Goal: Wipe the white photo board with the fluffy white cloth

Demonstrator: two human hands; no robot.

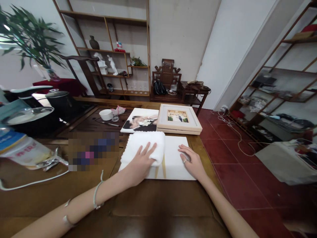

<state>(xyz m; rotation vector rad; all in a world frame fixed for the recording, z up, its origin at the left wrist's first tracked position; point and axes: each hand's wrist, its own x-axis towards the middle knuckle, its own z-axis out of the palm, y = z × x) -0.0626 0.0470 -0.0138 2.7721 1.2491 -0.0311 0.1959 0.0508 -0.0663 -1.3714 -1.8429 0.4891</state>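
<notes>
A folded white fluffy towel (135,143) lies over the left part of a flat white panel (173,152). My left hand (141,163) rests on the towel with fingers spread, its thumb side tucked against a fold, holding it to the panel. Two gold stripes run down the panel just right of the towel. My right hand (194,162) lies on the panel's right edge, fingers apart and slightly bent, with a ring on one finger. Beyond the panel sit a photo print (146,120) and a pale framed photo (178,115), the frame on top of another flat piece.
The wooden table (138,205) also bears a white cup (105,114), a small clear glass (115,117), a black pot (59,102), a lidded pan (27,117), a printed plastic bag (22,148) and a white cable (37,183). Red floor tiles (230,175) lie right of the table.
</notes>
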